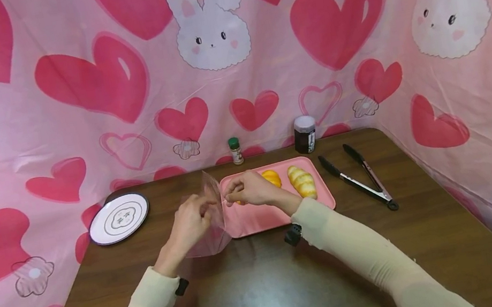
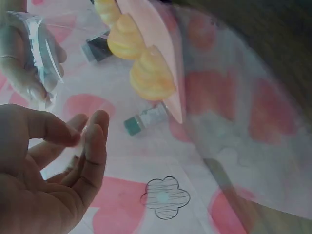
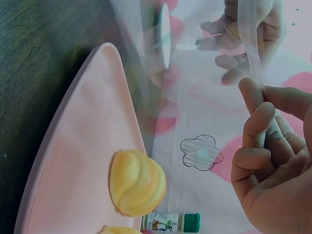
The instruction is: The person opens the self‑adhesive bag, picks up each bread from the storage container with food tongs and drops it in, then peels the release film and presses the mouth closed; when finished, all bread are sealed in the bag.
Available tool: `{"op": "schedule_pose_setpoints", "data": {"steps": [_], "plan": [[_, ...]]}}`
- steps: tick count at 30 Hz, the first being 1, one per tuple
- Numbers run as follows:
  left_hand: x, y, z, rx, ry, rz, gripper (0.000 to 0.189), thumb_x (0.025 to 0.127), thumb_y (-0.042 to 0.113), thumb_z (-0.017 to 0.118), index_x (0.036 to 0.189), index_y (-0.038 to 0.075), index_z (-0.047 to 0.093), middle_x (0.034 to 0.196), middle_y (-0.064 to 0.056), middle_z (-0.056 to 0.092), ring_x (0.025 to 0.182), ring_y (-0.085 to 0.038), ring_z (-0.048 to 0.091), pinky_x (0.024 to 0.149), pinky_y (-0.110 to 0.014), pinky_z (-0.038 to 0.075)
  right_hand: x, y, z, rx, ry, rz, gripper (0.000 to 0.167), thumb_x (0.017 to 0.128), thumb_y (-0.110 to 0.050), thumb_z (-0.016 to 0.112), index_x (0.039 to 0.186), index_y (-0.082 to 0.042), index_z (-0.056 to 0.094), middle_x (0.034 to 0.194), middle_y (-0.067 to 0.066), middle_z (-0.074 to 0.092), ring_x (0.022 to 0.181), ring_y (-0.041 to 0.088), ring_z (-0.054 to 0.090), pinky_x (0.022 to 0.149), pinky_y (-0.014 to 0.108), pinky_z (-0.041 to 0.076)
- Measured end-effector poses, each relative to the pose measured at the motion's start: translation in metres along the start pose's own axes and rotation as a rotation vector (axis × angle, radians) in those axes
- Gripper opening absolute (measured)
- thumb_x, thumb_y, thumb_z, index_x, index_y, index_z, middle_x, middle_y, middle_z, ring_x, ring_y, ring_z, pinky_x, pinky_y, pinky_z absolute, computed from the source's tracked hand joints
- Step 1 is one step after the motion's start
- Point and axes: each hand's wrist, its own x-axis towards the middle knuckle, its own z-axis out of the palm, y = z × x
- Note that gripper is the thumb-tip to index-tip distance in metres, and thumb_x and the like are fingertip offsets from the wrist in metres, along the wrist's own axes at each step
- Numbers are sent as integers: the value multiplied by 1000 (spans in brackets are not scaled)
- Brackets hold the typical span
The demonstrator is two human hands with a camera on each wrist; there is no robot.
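Note:
A clear plastic bag (image 1: 213,237) hangs upright between both hands, over the tray's left edge. The right hand (image 1: 252,188) pinches its rim between thumb and forefinger, the other fingers curled. On the bag's left side, the left hand (image 1: 192,218) has its thumb and fingertips close together on the thin film. Below and beyond the right hand lies a pink tray (image 1: 262,221) with a long striped bread roll (image 1: 302,182) and a yellow twisted bun (image 1: 272,177). Another bun (image 3: 137,183) is mostly hidden by the right hand in the head view.
A white plate (image 1: 109,228) lies at the table's back left. Behind the tray stand a green-capped shaker bottle (image 1: 236,152) and a dark jar with a pale lid (image 1: 305,135). Black-tipped tongs (image 1: 364,188) lie spread right of the tray.

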Motion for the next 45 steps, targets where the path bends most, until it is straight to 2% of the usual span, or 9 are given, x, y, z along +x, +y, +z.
{"op": "schedule_pose_setpoints", "data": {"steps": [8,12,17,20,25,33,39,42,45], "plan": [[3,2,-1,58,-25,-58,25,85,4,56,93,5,80,95,-14,72,80,-28,66,66,-44,53,0,2,1,4,2,-28,10,92,-19,70,95,-10,75,84,1,76,72,18,66,63,25,54],[5,1,-1,67,-22,-80,14,86,11,65,88,6,78,87,-10,72,76,-25,67,67,-44,55,0,3,0,-7,2,-25,12,92,-20,70,97,-11,76,83,0,75,71,16,65,64,26,55],[7,-1,-3,56,-37,-73,4,84,12,73,88,11,75,86,-8,69,73,-21,65,64,-41,54,0,3,-2,17,-3,1,16,93,-20,70,101,-7,75,85,1,76,84,33,70,77,44,60],[8,-3,-4,66,-51,-28,16,84,4,68,96,10,76,91,-12,66,71,-22,60,59,-39,51,-1,4,-4,44,-6,24,16,93,-19,70,102,-7,75,87,3,76,95,41,69,86,53,58],[8,-4,-6,71,-93,19,33,83,-4,58,107,8,77,100,-17,67,75,-23,56,58,-36,47,-1,5,-6,51,-8,36,18,94,-18,69,106,-5,75,89,4,75,98,43,68,87,52,58],[8,-6,-5,3,-165,-32,33,85,-3,54,109,3,77,101,-19,73,58,-15,40,47,-25,34,-1,7,-5,57,-3,79,15,93,-21,70,103,-11,76,89,1,75,99,42,69,89,53,57],[8,-7,-6,24,-180,-48,34,85,-1,56,112,3,76,105,-19,69,74,-22,54,59,-31,46,-1,7,-5,58,2,91,10,93,-21,70,99,-16,76,90,1,75,100,42,68,90,54,57],[9,-7,-7,21,-199,-82,30,88,8,66,116,1,73,109,-19,68,79,-24,59,66,-37,54,-2,7,-6,60,-9,89,12,94,-21,69,101,-14,75,89,1,75,100,43,67,90,54,57],[10,-6,-7,29,-212,-116,42,84,22,78,120,1,71,111,-19,67,87,-25,62,76,-43,57,-3,6,-6,61,-13,73,14,94,-21,69,103,-13,75,89,2,75,101,44,67,89,53,57]]}}
